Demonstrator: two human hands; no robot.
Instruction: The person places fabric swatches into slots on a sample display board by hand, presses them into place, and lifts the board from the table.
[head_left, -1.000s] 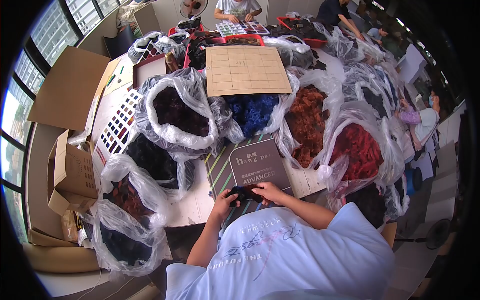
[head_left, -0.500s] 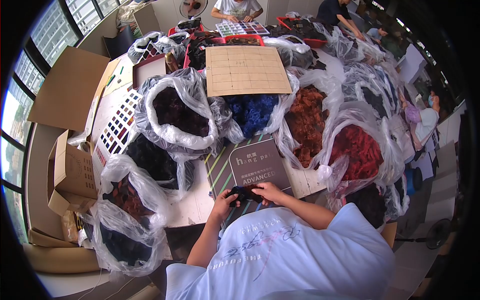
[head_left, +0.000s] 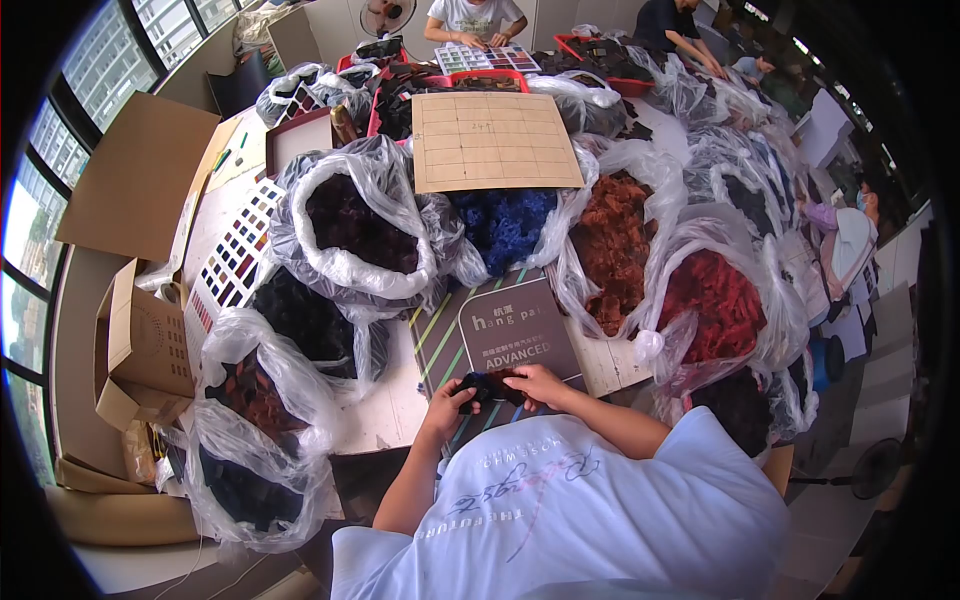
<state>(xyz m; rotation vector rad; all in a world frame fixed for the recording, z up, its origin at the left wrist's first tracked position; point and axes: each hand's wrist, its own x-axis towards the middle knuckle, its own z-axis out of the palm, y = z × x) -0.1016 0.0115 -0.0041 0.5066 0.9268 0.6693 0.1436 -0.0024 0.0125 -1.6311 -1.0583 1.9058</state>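
My left hand (head_left: 449, 402) is closed on dark fabric pieces (head_left: 474, 391), black and blue in colour. Just to its right, my right hand (head_left: 537, 386) grips dark reddish-brown fabric pieces (head_left: 500, 383). The pieces meet between my hands, and their exact edges are too small to tell. Both hands are over the lower part of a grey printed board (head_left: 515, 325) with green stripes. Beyond the board stands an open plastic bag of blue pieces (head_left: 505, 225), with bags of rust-brown pieces (head_left: 615, 240) and red pieces (head_left: 715, 300) to its right.
A tan gridded card (head_left: 495, 140) lies over the blue bag's far side. Left are a bag of dark purple pieces (head_left: 355, 225), a swatch sheet (head_left: 235, 250) and a cardboard box (head_left: 150, 345). Co-workers sit at the far side, one at a swatch tray (head_left: 487, 60).
My hands have hardly moved. At the far table a co-worker's hands have shifted over the swatch tray, and the person at the right edge has leaned and changed posture.
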